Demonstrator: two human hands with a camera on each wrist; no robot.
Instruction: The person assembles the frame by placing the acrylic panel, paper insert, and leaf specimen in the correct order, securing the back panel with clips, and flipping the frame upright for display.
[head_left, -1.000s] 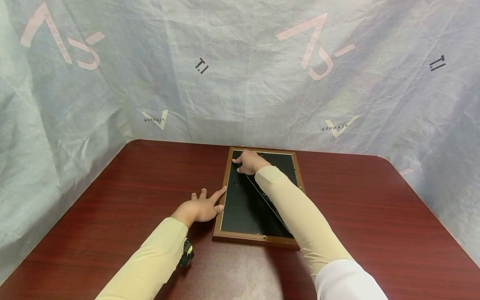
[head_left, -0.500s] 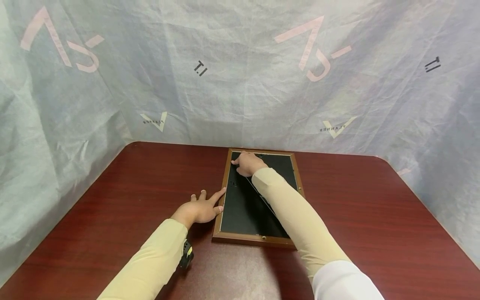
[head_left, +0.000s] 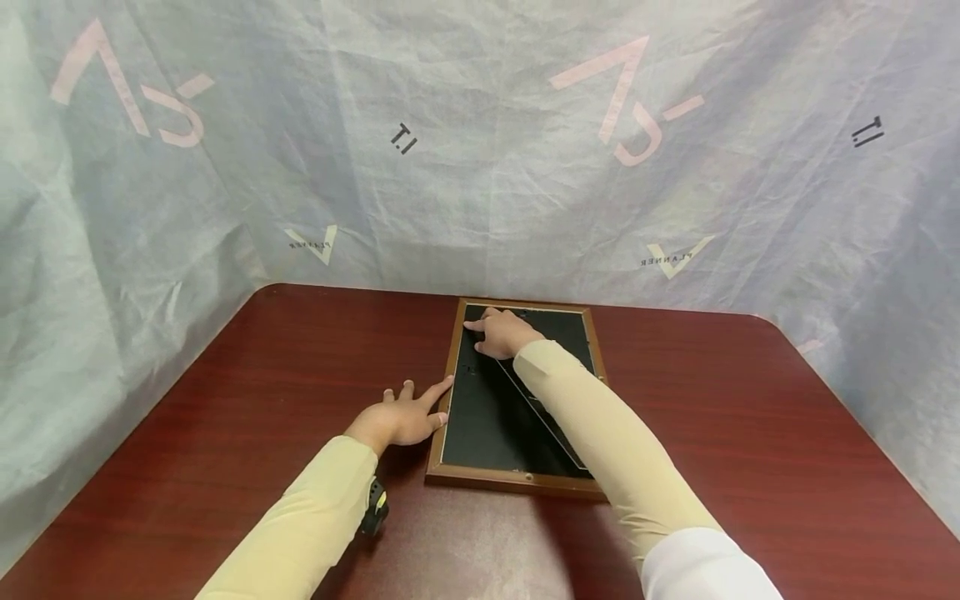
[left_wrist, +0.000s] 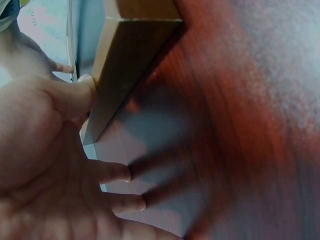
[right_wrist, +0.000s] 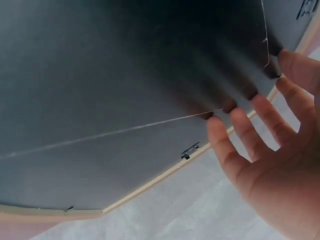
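Observation:
A picture frame with a brown wooden rim (head_left: 487,477) lies face down on the table, its black backing board (head_left: 476,429) upward. My left hand (head_left: 397,415) rests at the rim's left side, fingers spread. In the left wrist view the thumb (left_wrist: 75,97) touches the rim's edge while other fingers spread over the tabletop. At the far left corner is my right hand (head_left: 504,335). Its slightly bent fingertips (right_wrist: 241,117) touch the board in the right wrist view, with thumb and index finger close together beside the rim. A small metal clip (right_wrist: 190,151) sits along the rim.
The reddish-brown table (head_left: 322,350) extends on both sides of the frame. A pale printed fabric sheet (head_left: 465,200) hangs behind and beside it. A thin pale line (right_wrist: 100,135) runs across the backing board. A dark device (head_left: 373,507) is strapped to the left wrist.
My right hand and forearm have shifted slightly to the right and nearer over the backing board. The left hand keeps its place at the rim.

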